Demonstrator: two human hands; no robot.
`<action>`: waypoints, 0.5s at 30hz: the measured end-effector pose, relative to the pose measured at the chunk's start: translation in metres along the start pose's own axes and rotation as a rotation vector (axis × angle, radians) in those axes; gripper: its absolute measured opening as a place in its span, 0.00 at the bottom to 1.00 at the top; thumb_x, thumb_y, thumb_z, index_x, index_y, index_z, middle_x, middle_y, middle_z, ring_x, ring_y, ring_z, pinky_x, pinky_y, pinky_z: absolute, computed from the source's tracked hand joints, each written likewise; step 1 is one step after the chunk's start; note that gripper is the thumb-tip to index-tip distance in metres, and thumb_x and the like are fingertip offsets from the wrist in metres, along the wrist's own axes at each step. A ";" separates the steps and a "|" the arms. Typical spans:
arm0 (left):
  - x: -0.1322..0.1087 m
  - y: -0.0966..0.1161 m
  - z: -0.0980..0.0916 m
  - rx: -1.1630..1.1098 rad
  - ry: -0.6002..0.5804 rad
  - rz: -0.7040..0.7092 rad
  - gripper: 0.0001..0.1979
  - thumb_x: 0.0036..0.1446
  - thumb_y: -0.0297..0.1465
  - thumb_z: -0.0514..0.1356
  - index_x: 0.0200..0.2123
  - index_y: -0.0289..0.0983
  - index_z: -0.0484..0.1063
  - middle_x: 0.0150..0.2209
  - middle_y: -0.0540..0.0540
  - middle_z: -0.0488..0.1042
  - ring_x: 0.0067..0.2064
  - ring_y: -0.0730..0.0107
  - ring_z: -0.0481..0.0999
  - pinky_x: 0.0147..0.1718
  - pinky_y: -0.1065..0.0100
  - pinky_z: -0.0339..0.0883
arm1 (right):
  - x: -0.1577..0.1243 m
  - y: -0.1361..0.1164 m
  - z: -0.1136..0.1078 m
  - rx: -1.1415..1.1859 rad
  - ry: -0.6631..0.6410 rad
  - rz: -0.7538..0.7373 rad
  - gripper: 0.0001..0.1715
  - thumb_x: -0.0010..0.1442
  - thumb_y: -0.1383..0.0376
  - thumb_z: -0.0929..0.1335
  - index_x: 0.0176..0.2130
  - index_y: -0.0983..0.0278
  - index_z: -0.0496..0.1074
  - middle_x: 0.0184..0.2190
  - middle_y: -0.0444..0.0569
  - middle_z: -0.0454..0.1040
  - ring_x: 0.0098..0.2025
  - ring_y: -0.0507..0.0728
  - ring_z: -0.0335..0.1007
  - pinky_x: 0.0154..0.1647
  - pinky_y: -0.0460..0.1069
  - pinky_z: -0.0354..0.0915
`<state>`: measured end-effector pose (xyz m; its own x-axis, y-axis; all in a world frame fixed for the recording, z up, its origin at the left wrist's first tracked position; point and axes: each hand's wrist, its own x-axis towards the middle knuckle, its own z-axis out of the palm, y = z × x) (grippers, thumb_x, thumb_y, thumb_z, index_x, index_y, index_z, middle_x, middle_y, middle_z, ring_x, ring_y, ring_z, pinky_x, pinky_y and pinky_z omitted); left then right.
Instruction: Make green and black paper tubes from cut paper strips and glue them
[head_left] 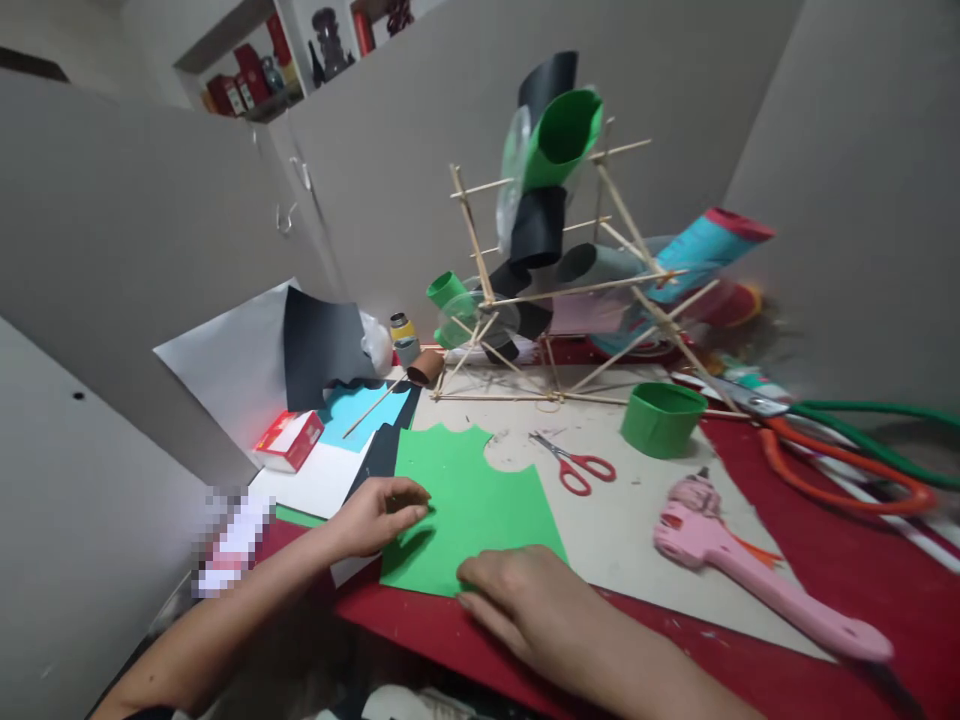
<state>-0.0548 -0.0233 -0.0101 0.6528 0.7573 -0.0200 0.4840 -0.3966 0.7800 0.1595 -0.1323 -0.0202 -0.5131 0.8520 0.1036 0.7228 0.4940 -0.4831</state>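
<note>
A green craft sheet [469, 500] lies in front of me, its far edge cut in scallops with a larger curved notch. My left hand [384, 515] is over the sheet's left side, thumb and fingers curved and apart with nothing between them. At the near edge, my right hand [529, 605] has its thumb and fingers closed on the sheet. Red-handled scissors [574, 465] rest just beyond it, blades slightly apart. A green paper ring [663, 420] stands farther right, and a pink glue gun [750, 575] lies on its side near my right forearm.
Behind stands a wooden-stick frame [577, 295] bearing green, black and blue tubes. Large shears [847, 440] lie at the right. At left are a red box [289, 440], a blue sheet [367, 412] and a curled black sheet [322, 345]. A beige board [615, 530] covers the red cloth.
</note>
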 end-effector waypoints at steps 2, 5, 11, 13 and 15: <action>-0.017 0.002 -0.004 0.060 -0.029 -0.005 0.13 0.59 0.35 0.59 0.43 0.33 0.76 0.41 0.42 0.79 0.42 0.64 0.76 0.42 0.66 0.68 | 0.001 0.002 0.003 0.018 -0.020 0.021 0.12 0.66 0.64 0.62 0.30 0.62 0.68 0.29 0.45 0.76 0.28 0.53 0.70 0.27 0.46 0.54; -0.035 0.002 -0.013 0.102 -0.061 -0.024 0.13 0.60 0.34 0.58 0.44 0.34 0.75 0.42 0.44 0.79 0.42 0.65 0.77 0.42 0.66 0.68 | 0.002 0.004 0.007 0.046 -0.047 0.040 0.13 0.66 0.64 0.61 0.30 0.62 0.67 0.28 0.44 0.75 0.29 0.53 0.69 0.28 0.46 0.54; -0.048 -0.011 -0.038 0.382 0.053 -0.019 0.11 0.61 0.34 0.57 0.45 0.38 0.73 0.42 0.44 0.78 0.41 0.64 0.77 0.40 0.64 0.69 | 0.004 0.008 0.014 0.061 -0.114 0.057 0.14 0.68 0.63 0.59 0.31 0.62 0.66 0.30 0.45 0.74 0.30 0.54 0.69 0.30 0.47 0.56; -0.047 -0.016 -0.047 0.553 0.111 -0.012 0.11 0.60 0.34 0.57 0.45 0.39 0.72 0.43 0.42 0.77 0.44 0.61 0.76 0.42 0.61 0.68 | 0.005 0.008 0.015 0.057 -0.127 0.051 0.15 0.68 0.63 0.59 0.32 0.62 0.67 0.30 0.45 0.74 0.31 0.54 0.70 0.31 0.47 0.57; -0.043 -0.022 -0.053 0.687 0.116 -0.015 0.12 0.59 0.35 0.59 0.45 0.39 0.72 0.44 0.41 0.76 0.45 0.58 0.75 0.43 0.60 0.68 | 0.005 0.008 0.017 0.054 -0.137 0.049 0.15 0.68 0.62 0.58 0.33 0.62 0.68 0.31 0.46 0.74 0.31 0.55 0.71 0.31 0.48 0.58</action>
<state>-0.1248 -0.0193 0.0068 0.5957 0.8002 0.0690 0.7762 -0.5956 0.2066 0.1552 -0.1272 -0.0385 -0.5389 0.8415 -0.0385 0.7243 0.4395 -0.5312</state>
